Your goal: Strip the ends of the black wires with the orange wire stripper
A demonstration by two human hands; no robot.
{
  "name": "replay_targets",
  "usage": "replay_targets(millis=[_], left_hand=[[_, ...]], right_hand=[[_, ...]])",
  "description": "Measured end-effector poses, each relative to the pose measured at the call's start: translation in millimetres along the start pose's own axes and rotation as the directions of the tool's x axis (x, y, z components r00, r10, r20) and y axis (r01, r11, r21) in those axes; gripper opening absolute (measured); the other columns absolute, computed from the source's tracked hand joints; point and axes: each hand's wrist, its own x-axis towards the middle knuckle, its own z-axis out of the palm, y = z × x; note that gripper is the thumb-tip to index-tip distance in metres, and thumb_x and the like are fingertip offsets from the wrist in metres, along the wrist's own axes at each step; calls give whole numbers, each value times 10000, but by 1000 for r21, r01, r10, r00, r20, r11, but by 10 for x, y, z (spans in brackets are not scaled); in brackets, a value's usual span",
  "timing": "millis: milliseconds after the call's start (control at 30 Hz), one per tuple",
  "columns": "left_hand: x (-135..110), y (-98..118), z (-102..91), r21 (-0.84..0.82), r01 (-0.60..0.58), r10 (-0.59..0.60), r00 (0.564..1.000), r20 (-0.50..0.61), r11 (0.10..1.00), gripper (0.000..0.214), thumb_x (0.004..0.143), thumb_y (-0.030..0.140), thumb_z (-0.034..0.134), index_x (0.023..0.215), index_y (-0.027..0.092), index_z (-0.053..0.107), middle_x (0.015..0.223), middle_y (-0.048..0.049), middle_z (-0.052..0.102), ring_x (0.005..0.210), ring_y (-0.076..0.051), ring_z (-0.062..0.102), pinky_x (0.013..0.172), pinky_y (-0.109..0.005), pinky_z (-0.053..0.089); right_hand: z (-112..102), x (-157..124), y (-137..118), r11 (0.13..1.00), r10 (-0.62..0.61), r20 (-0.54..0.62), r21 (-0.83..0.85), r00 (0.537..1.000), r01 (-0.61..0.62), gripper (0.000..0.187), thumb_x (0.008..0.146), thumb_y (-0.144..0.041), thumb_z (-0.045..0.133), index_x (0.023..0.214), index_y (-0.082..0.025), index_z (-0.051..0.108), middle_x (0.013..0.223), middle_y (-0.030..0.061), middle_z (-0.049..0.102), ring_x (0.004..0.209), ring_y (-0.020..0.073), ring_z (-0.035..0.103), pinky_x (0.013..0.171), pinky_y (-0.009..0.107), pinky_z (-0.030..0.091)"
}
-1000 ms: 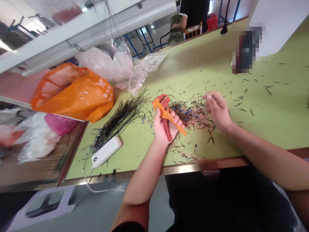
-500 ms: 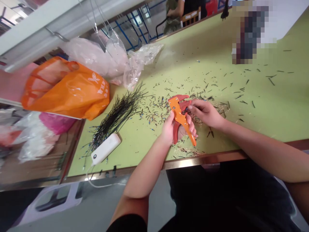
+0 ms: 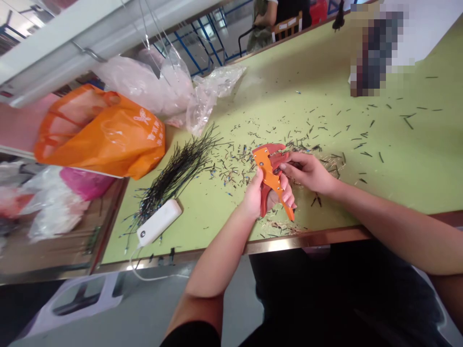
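Left forearm (image 3: 220, 250) enters near 6 o'clock, aimed toward 1; the left hand (image 3: 253, 193) is curled in a grip, thumb raised toward 12. Right forearm (image 3: 390, 217) enters near 4 o'clock; the right hand (image 3: 314, 173) points toward 10, thumb and index tips close together.

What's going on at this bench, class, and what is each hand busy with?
A person's left hand grips an orange-and-red hand tool, with its head pointing away from them. Their right hand is up at the tool's head; whether it holds a wire there is hidden. Short dark pieces lie scattered over the green tabletop, and a bundle of long black wires lies to the left.
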Motion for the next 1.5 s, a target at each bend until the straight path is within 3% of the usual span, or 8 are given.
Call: replay_targets(millis=[367,767,1033,1200,1333,1500], left_hand=[[37,10,52,17,-40,41,998,-38,999,830,996,862,264,645,194,609,485,-17,508,409,-152,549,510,-311,536],[47,-68,75,43,-42,44,999,-29,998,796,955,884,406,604,192,583,450,11,471,371,-132,513,474,-289,508],[67,-29,122,-27,-53,47,981,-190,998,823,994,859,336,539,196,508,389,42,349,289,-89,357,364,-229,360],[68,62,72,-7,-43,41,986,-161,999,811,1036,797,307,624,177,627,493,-24,524,422,-151,569,495,-294,533],[38,132,-33,0,-97,96,985,-146,995,706,1044,732,397,756,159,692,631,-58,638,571,-186,677,627,-342,612],[16,114,-102,18,-1,4,987,-162,1000,593,1009,697,534,821,153,675,720,-77,686,719,-235,752,734,-385,647]], right_hand=[[26,9,3,998,-13,-29,-58,999,12,314,1018,-502,673,934,-207,739,912,53,782,800,170,686,764,321,559],[35,-6,19,998,27,-17,-64,999,-28,310,1010,-505,677,920,-210,709,799,26,720,768,179,646,708,308,526],[30,-5,49,990,23,-45,-136,999,-29,377,1030,-540,629,911,-194,721,825,34,726,730,154,617,702,303,492],[-87,31,-3,987,4,-139,-156,990,-26,381,1014,-571,656,902,-212,719,783,23,672,674,147,547,635,310,445],[-205,64,-40,986,-36,-238,-166,971,-4,406,1009,-611,656,891,-224,689,681,-9,556,601,139,457,577,316,392],[-217,74,-57,981,-50,-278,-193,959,-4,436,1007,-645,641,887,-227,680,656,-19,523,573,132,423,550,313,362]])
